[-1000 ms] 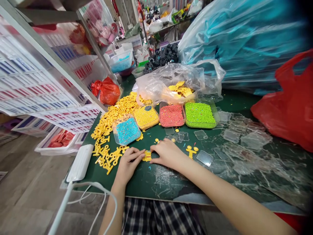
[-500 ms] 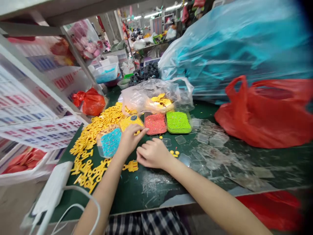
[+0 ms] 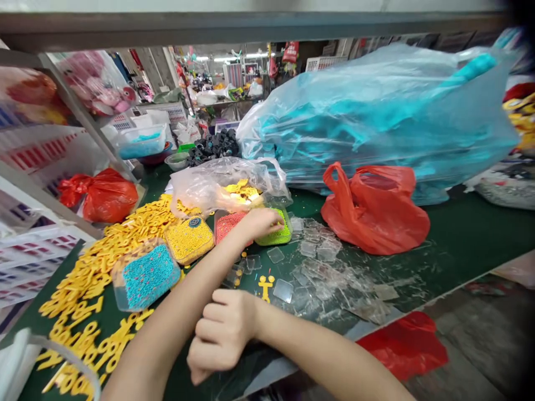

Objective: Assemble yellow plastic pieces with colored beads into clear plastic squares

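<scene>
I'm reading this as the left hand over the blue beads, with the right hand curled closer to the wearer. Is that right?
The color is wrong: the head view shows the left hand over the green beads. The right hand is curled closer to the wearer.

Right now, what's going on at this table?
A person is working at a green table with both bare hands. The left hand is stretched out to the green beads; whether its fingers hold anything can't be made out. The right hand is curled nearer the person, its grip hidden. Red beads, yellow beads and blue beads sit in separate trays further left, with yellow plastic pieces spread beside them.
</scene>
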The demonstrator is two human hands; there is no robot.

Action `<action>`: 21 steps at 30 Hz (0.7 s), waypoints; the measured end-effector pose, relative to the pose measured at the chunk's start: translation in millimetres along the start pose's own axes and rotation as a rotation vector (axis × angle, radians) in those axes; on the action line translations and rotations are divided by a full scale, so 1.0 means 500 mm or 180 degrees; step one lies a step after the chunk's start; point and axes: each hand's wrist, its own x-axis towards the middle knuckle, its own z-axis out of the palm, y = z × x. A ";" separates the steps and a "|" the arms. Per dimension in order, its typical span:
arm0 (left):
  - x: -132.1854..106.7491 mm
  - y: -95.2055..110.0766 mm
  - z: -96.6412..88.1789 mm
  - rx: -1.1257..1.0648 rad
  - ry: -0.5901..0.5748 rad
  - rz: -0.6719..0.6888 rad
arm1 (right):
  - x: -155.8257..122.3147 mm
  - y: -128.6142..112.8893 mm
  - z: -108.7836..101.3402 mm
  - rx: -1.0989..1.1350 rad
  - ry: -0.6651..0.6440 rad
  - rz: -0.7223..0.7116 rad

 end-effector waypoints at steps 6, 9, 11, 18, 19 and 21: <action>0.060 -0.006 0.044 0.0094 -0.0117 -0.0091 | -0.002 -0.013 0.016 -0.0100 -0.0159 -0.0056; 0.059 -0.006 0.055 0.0132 -0.0219 -0.0130 | -0.006 -0.010 0.018 -0.0031 -0.0406 -0.0098; 0.055 0.000 0.058 0.0152 -0.0262 -0.0138 | -0.008 -0.009 0.015 0.0016 -0.0597 -0.0102; 0.030 0.031 0.034 0.0166 -0.0058 -0.0173 | -0.009 -0.009 0.010 -0.0107 -0.0557 -0.0114; 0.018 0.035 0.023 0.0146 0.0046 -0.0204 | -0.009 -0.009 0.010 -0.0096 -0.0573 -0.0100; -0.021 0.042 -0.003 0.0072 0.0340 -0.0307 | -0.007 -0.008 0.005 -0.0028 -0.0634 -0.0054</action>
